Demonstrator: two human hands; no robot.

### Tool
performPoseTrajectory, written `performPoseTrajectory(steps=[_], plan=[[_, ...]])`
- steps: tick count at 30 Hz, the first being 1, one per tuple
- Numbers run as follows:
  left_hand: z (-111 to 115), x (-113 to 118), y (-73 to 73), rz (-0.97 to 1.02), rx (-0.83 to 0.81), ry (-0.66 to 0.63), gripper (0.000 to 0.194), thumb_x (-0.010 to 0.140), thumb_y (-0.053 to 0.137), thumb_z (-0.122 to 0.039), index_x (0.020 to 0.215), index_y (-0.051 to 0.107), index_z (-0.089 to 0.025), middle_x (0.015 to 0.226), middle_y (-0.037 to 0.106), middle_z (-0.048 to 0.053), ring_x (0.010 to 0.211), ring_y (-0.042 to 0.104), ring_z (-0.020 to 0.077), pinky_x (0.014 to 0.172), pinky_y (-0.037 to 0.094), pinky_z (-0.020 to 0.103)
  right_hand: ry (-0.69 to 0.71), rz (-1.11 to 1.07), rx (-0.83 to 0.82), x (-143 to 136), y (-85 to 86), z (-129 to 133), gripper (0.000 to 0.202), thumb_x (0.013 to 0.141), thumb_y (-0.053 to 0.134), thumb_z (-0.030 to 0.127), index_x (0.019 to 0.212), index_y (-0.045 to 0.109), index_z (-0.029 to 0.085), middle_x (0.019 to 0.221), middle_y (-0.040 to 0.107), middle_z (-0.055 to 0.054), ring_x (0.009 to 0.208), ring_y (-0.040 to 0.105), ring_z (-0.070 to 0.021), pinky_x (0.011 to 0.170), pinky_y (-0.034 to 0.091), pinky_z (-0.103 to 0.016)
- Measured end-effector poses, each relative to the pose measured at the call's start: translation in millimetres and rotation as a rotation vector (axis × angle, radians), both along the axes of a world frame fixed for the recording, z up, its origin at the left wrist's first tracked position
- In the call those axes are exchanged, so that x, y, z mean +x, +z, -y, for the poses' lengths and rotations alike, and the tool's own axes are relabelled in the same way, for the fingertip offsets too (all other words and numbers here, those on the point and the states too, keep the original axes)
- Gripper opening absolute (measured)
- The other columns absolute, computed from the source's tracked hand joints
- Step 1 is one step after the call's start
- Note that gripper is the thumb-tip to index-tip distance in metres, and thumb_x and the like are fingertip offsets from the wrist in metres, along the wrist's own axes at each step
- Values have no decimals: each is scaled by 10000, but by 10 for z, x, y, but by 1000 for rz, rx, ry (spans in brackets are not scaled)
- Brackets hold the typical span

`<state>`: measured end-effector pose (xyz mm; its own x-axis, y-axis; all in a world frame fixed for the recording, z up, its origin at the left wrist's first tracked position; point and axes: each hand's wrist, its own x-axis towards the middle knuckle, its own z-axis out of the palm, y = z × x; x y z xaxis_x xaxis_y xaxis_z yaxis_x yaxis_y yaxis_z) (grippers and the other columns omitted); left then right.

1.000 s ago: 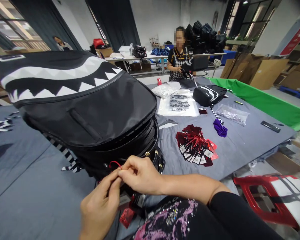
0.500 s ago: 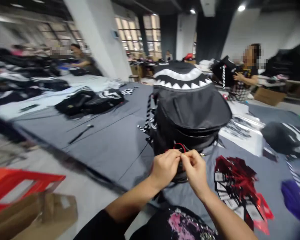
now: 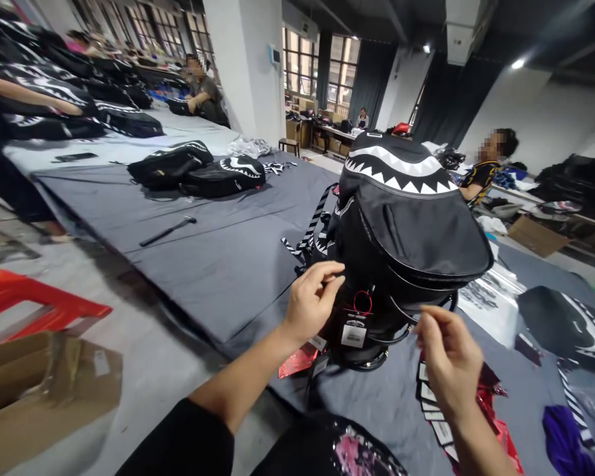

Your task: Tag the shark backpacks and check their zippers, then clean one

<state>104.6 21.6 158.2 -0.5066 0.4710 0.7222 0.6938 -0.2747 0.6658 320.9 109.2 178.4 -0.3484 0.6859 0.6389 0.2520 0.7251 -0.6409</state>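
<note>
A stack of black backpacks (image 3: 416, 225) with a white jagged-tooth pattern stands on the grey-covered table. A tag (image 3: 354, 334) with a white label hangs at its near side, below a red loop (image 3: 363, 302). My left hand (image 3: 313, 299) is raised beside the stack's left side, thumb and fingertips nearly meeting; what they hold, if anything, is too small to name. On the right, my right hand (image 3: 449, 354) is in front of the stack near a dark handle, its fingers curled towards the thumb. Below it lie fanned tags (image 3: 434, 403) with red wrappings.
A hammer-like tool (image 3: 168, 231) and two black backpacks (image 3: 193, 168) lie on the table (image 3: 218, 264) to the left. At right are another backpack (image 3: 570, 327) and purple cloth (image 3: 565, 439). A cardboard box (image 3: 79, 390) sits lower left. Other people work behind.
My hands have come apart, left hand to the left and right hand to the right. The tag and red loop now show between them. The view has shifted, and a person's arm appears at far left.
</note>
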Motion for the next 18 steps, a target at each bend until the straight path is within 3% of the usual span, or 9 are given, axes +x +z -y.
performPoseTrajectory(steps=[2, 4, 6, 9, 11, 13, 16, 18], plan=[[-110, -135, 128, -99, 0, 20, 193, 919, 561, -202, 1094, 641, -180, 1130, 679, 80, 948, 673, 150, 679, 557, 225, -86, 73, 363, -4, 209, -142, 180, 885, 606, 223, 1058, 652, 204, 917, 686, -68, 790, 651, -188, 732, 539, -339], [-255, -247, 284, -259, -32, 41, 293, 909, 565, -181, 1199, 605, -189, 1274, 617, 109, 1169, 594, 208, 890, 554, 339, -160, 220, 634, -46, 396, -294, 273, 876, 583, 165, 1142, 638, 192, 1151, 656, -132, 1056, 617, -262, 906, 502, -438], [-424, -346, 456, -449, -108, 45, 454, 866, 594, -118, 1310, 547, -202, 1433, 499, 134, 1338, 456, 261, 1068, 444, 456, -251, 439, 769, -83, 518, -450, 368, 873, 545, 122, 1231, 611, 179, 1326, 580, -162, 1222, 530, -321, 984, 443, -504], [-697, -497, 691, -700, -286, -62, 617, 787, 615, -17, 1355, 523, -239, 1539, 383, 120, 1443, 303, 310, 1109, 355, 521, -342, 693, 805, -64, 582, -685, 405, 869, 527, 112, 1264, 602, 170, 1359, 571, -155, 1240, 519, -347, 995, 399, -526], [-852, -599, 819, -783, -376, -183, 502, 780, 626, -29, 1239, 614, -232, 1428, 533, 98, 1387, 404, 302, 1102, 333, 533, -304, 733, 831, -18, 630, -815, 332, 879, 521, 130, 1185, 641, 176, 1248, 654, -121, 1139, 592, -312, 1012, 366, -521], [-949, -692, 939, -774, -374, -253, 300, 799, 628, -74, 1066, 683, -198, 1188, 694, 67, 1196, 587, 253, 1102, 327, 517, -255, 669, 862, -3, 771, -905, 257, 891, 501, 134, 1076, 672, 186, 1079, 725, -75, 986, 652, -250, 1012, 360, -476], [-980, -790, 1162, -608, -200, -245, 136, 820, 599, -126, 905, 695, -169, 911, 739, 29, 900, 674, 180, 974, 457, 409, -287, 469, 866, -150, 1205, -978, 224, 897, 494, 151, 996, 693, 179, 924, 740, -67, 847, 654, -211, 914, 409, -393], [-971, -791, 1351, -489, -66, -271, 184, 805, 623, -170, 978, 687, -181, 946, 733, 27, 901, 669, 172, 877, 507, 340, -308, 377, 842, -353, 1553, -1005, 207, 901, 524, 195, 998, 704, 166, 938, 728, -95, 868, 640, -225, 847, 428, -369]])
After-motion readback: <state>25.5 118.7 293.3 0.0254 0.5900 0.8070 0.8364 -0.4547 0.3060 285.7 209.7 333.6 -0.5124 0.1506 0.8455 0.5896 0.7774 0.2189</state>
